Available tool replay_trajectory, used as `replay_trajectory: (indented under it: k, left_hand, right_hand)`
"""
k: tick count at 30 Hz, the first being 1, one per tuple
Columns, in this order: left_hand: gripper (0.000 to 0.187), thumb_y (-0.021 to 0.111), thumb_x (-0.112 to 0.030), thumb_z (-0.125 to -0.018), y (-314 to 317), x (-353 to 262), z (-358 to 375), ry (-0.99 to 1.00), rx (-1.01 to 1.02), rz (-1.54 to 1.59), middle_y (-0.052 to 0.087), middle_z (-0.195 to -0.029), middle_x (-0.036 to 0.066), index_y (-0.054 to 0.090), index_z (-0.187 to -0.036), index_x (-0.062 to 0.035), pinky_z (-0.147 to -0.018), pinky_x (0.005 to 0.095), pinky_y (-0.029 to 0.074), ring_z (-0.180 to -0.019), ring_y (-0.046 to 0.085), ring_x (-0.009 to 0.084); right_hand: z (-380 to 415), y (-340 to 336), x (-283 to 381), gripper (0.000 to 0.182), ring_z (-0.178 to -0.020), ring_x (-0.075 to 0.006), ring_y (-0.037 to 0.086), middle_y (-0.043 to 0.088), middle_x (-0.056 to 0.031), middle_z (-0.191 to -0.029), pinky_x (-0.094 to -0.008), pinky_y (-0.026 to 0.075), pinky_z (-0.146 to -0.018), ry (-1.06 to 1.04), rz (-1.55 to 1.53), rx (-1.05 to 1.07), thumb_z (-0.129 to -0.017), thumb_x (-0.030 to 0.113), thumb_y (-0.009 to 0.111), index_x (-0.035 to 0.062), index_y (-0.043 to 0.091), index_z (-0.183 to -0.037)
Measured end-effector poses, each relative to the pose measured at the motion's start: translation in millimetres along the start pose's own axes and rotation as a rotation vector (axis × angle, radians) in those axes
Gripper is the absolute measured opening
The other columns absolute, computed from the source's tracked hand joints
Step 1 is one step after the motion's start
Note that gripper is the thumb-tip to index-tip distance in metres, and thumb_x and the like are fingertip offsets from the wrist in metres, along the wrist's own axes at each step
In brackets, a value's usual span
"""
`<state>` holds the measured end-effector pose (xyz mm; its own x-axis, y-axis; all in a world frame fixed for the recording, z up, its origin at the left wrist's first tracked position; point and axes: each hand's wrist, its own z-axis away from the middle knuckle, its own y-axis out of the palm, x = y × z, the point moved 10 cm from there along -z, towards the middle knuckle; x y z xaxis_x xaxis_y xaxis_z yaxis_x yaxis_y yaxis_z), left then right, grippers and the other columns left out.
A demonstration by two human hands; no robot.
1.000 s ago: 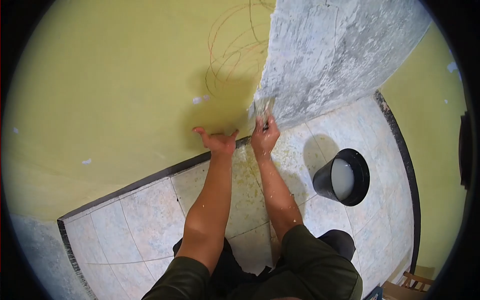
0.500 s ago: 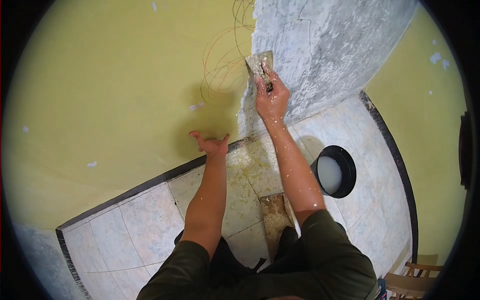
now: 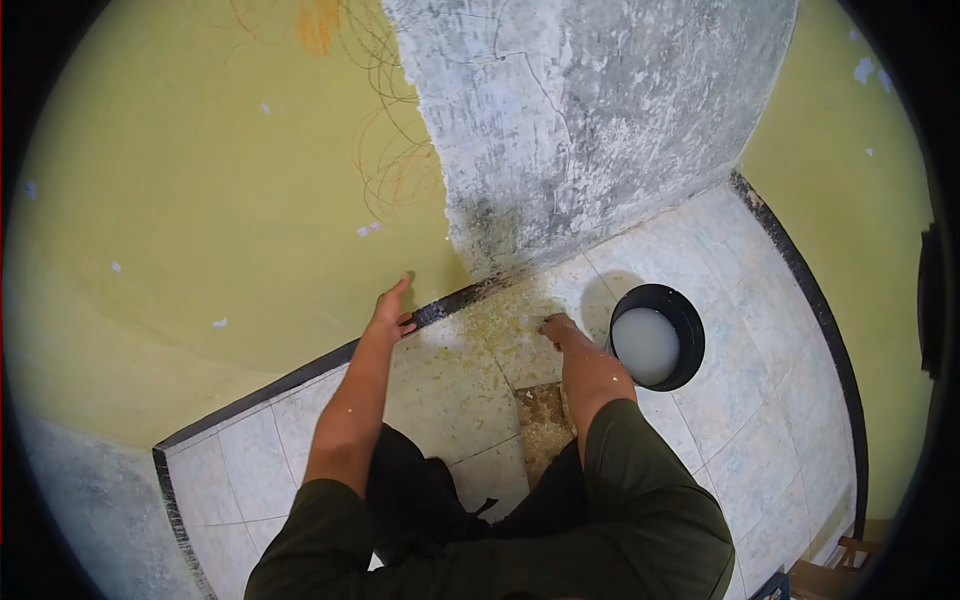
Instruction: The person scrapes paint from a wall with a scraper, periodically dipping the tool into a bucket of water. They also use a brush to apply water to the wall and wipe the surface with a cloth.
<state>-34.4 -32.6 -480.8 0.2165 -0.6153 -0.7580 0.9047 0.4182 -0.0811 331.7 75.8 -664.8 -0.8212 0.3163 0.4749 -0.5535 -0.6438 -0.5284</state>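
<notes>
My left hand [image 3: 390, 311] is at the foot of the yellow-green wall [image 3: 240, 200], by the dark baseboard [image 3: 300, 368], with its fingers apart and nothing in it. My right hand [image 3: 558, 330] is low over the tiled floor, left of the black bucket [image 3: 697, 340]. Its fingers are closed, and what they hold is too small and blurred to make out. Beside the painted part, the wall shows a bare grey-white area [image 3: 620, 120] with a ragged edge. Whitish liquid [image 3: 644, 346] stands in the bucket.
Yellowish flakes [image 3: 480, 345] are scattered on the floor tiles [image 3: 740, 380]. A stained brown board [image 3: 545, 425] lies between my legs. Scribbled lines [image 3: 385, 165] mark the painted wall. A wooden item [image 3: 830, 578] is partly visible at the lower right.
My right hand has come down from the wall's ragged paint edge to just above the floor, and the flat scraper is no longer clearly visible. My left hand has shifted left and down. The view has shifted.
</notes>
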Motion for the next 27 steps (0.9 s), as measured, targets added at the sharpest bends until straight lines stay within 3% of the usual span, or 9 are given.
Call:
replay_trajectory:
  k: [4,7,9,14,16,19,22,26,27]
  left_hand:
    - [0.095,0.07,-0.062,-0.083,-50.3,9.3,-2.6,0.24,-0.083,-0.526,0.018,-0.165,0.015,0.031,-0.157,-0.0167,-0.108,0.0585,0.036,-0.144,0.032,0.0426]
    - [0.104,0.074,-0.052,-0.084,-79.2,52.5,-12.0,0.293,-0.11,-0.818,0.014,-0.165,0.021,0.015,-0.16,-0.0147,-0.107,0.0624,0.036,-0.143,0.036,0.0408]
    - [0.107,0.074,-0.053,-0.084,-72.1,102.7,31.3,-0.299,0.048,-0.607,0.024,-0.163,0.02,0.011,-0.161,-0.0137,-0.108,0.063,0.036,-0.144,0.036,0.038]
    - [0.105,0.073,-0.054,-0.084,-74.5,100.8,-4.3,-0.221,0.041,-0.904,0.027,-0.163,0.015,0.011,-0.161,-0.0166,-0.106,0.0626,0.038,-0.143,0.037,0.0368]
    - [0.104,0.073,-0.058,-0.082,-41.4,79.9,-4.3,-0.053,0.11,-0.798,0.025,-0.163,0.016,0.02,-0.16,-0.0157,-0.104,0.0592,0.043,-0.145,0.035,0.0375]
    - [0.1,0.073,-0.054,-0.083,-2.6,56.7,-17.5,0.209,0.113,-1.098,0.022,-0.164,0.017,0.021,-0.159,-0.0159,-0.109,0.0553,0.041,-0.146,0.032,0.037]
    - [0.095,0.075,-0.048,-0.081,63.6,3.9,14.3,0.649,0.009,-1.703,0.021,-0.163,0.016,0.028,-0.157,-0.0165,-0.114,0.0561,0.034,-0.15,0.023,0.0354]
    - [0.086,0.074,-0.038,-0.082,137.4,-46.8,37.1,1.121,-0.075,-1.662,0.021,-0.163,0.015,0.031,-0.154,-0.0184,-0.119,0.0547,0.025,-0.151,0.019,0.0352]
    - [0.086,0.074,-0.038,-0.082,147.1,-41.8,35.7,1.136,-0.051,-1.669,0.021,-0.163,0.015,0.031,-0.154,-0.0184,-0.119,0.0547,0.025,-0.151,0.019,0.0352]
  right_hand:
    - [-57.9,47.9,4.2,0.051,-0.066,-0.0258,0.069,0.073,-0.0122,-0.083,-0.0414,0.057,-0.066,-0.169,0.209,0.126,-0.091,0.04,0.07,0.0078,0.064,-0.131]
    - [4.3,5.0,19.5,0.052,-0.044,-0.0176,0.044,0.055,-0.0074,-0.063,-0.0395,0.033,-0.042,-0.019,-0.359,0.047,-0.094,0.025,0.072,0.0086,0.055,-0.14]
    - [13.8,-10.7,16.4,0.05,-0.042,-0.0181,0.044,0.055,-0.0085,-0.063,-0.0394,0.034,-0.041,-0.032,-0.437,-0.058,-0.094,0.024,0.071,0.009,0.055,-0.139]
    - [6.0,-14.3,-12.0,0.055,-0.051,-0.0216,0.056,0.065,-0.0123,-0.075,-0.0393,0.048,-0.048,0.024,-0.393,-0.035,-0.095,0.03,0.069,0.0081,0.052,-0.142]
    - [-16.9,-12.7,-23.6,0.047,-0.045,-0.0204,0.051,0.06,-0.0123,-0.068,-0.0409,0.043,-0.043,0.052,-0.458,-0.046,-0.096,0.03,0.068,0.0092,0.057,-0.137]
    - [-73.3,-20.8,11.3,0.047,-0.073,-0.0302,0.067,0.07,-0.0164,-0.096,-0.046,0.052,-0.071,-0.299,0.48,0.121,-0.094,0.038,0.066,0.0054,0.064,-0.128]
    - [10.2,-136.3,73.9,0.048,-0.09,-0.0381,0.065,0.068,-0.0197,-0.108,-0.0475,0.052,-0.082,-0.474,0.341,-0.252,-0.09,0.034,0.066,0.0095,0.061,-0.13]
    - [176.0,-229.3,107.4,0.044,-0.094,-0.0479,0.063,0.068,-0.0266,-0.101,-0.0505,0.052,-0.084,-1.071,0.164,-0.698,-0.089,0.02,0.062,0.0093,0.058,-0.132]
    - [188.0,-237.7,86.3,0.044,-0.096,-0.0483,0.062,0.067,-0.0274,-0.103,-0.0504,0.052,-0.085,-0.864,0.196,-0.664,-0.089,0.017,0.061,0.0089,0.058,-0.132]
